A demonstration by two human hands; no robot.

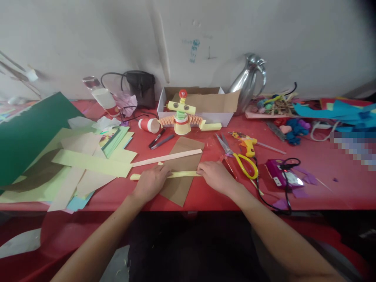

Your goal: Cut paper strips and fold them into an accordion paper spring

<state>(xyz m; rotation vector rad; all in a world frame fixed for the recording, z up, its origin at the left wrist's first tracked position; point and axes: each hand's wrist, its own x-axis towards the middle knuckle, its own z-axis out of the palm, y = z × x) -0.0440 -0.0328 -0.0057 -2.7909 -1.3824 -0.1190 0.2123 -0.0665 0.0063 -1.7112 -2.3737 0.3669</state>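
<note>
A thin roll of yellow paper (183,174) lies crosswise over a piece of brown cardboard (176,194). My left hand (153,181) is closed on its left part, and the roll's end sticks out past that hand. At the right end, the fingers of my right hand (216,177) pinch the roll and cover its tip. Just beyond the hands, a pale paper strip (176,156) slants across the cardboard. Farther back stands a paper-cup figure (182,124) with pleated arms and a yellow tube head.
Yellow-handled scissors (245,166), a yellow glue gun (249,148) and a purple device (282,174) with a black cable lie to the right. Paper sheets (91,158) pile up at left. Pens (161,141), a white box (199,118) and a metal jug (246,84) are farther back.
</note>
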